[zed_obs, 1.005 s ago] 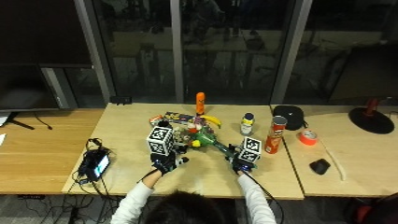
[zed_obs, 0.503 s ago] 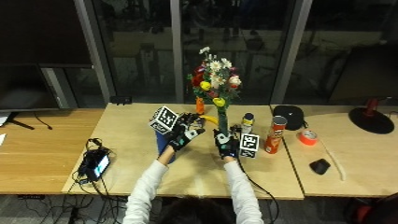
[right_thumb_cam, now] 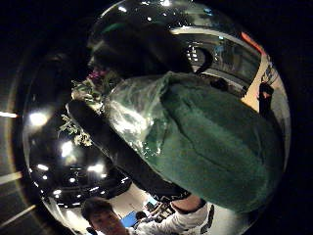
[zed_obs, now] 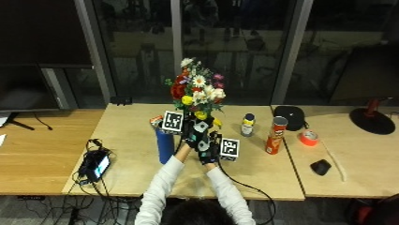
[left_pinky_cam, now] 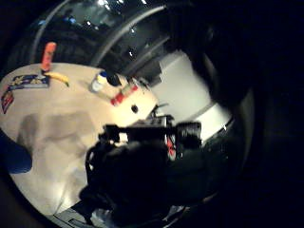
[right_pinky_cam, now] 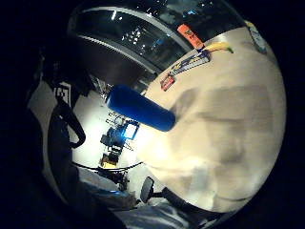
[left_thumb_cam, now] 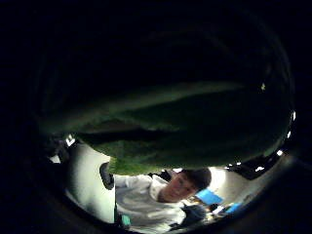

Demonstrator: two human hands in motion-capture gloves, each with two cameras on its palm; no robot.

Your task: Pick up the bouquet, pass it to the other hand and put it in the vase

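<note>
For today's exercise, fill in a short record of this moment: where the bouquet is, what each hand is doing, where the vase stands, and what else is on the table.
bouquet: held upright above the table, flowers up
left hand: on the bouquet's stems, beside the right hand
right hand: grips the bouquet's green wrap
vase: blue, standing upright on the table beside the left forearm, nothing in it yet
table: light wood
other things: red crisp tube, small bottle, roll of orange tape
</note>
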